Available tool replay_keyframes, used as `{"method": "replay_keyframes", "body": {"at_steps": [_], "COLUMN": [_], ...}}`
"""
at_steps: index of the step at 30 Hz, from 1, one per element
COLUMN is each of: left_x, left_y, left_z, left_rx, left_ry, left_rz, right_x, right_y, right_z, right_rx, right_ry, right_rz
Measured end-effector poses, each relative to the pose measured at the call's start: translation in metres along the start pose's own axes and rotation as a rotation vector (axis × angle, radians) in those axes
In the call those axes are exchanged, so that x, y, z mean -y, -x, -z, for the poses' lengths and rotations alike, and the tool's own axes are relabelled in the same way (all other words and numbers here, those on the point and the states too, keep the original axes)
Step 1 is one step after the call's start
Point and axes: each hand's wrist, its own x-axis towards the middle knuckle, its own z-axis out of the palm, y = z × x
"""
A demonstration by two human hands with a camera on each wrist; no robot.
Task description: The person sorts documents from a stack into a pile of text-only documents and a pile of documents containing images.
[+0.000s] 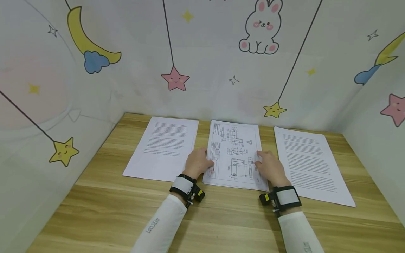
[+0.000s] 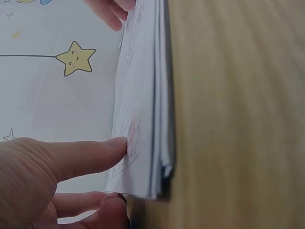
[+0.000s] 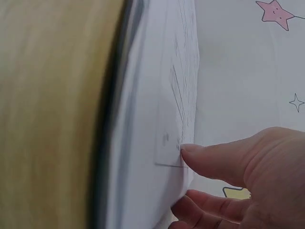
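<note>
A stack of paper sheets (image 1: 235,144), the top one printed with technical drawings, lies between both hands in the head view. My left hand (image 1: 197,163) grips its left edge, thumb on the top sheet and fingers along the side. On the opposite edge my right hand (image 1: 272,169) holds the stack the same way, its thumb over the printed border. The left wrist view shows the stack's layered, slightly uneven near edge (image 2: 159,119). In the right wrist view the fingertips partly disappear behind the sheet's edge (image 3: 178,191).
To the left lies a text-printed stack of paper (image 1: 167,140), partly behind the left hand. Another text-printed stack (image 1: 311,165) is on the right, near the right hand. The wooden table (image 1: 227,218) meets a cartoon-patterned cloth wall (image 1: 215,98) at the back and sides.
</note>
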Motion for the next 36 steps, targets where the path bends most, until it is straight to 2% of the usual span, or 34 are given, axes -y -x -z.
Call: {"method": "replay_keyframes", "body": {"at_steps": [6,12,20,23,25,29,36], "left_x": [0.001,-0.004,-0.014,-0.018,-0.021,-0.029,-0.058], "left_y": [-0.001,0.000,0.002,0.003,0.005,0.006,0.006], "left_z": [0.001,0.002,0.009,0.012,0.013,0.010,-0.010], "left_rx": [-0.004,-0.023,-0.119,-0.128,-0.119,-0.063,0.080], "left_ry": [-0.027,-0.060,0.026,0.058,0.087,0.201,0.406], "left_rz": [0.004,0.011,-0.029,-0.044,-0.061,-0.118,-0.213], "right_x": [-0.005,-0.008,-0.015,-0.020,-0.023,-0.032,-0.049], "right_y": [-0.001,0.001,0.009,0.012,0.013,0.016,0.020], "right_z": [0.004,0.015,0.033,0.041,0.046,0.053,0.064], "right_rx": [0.032,0.052,0.031,0.027,0.021,0.008,-0.034], "right_ry": [0.023,-0.019,-0.041,-0.052,-0.061,-0.064,-0.060], "right_rz": [0.012,0.041,0.074,0.078,0.075,0.045,0.006]}}
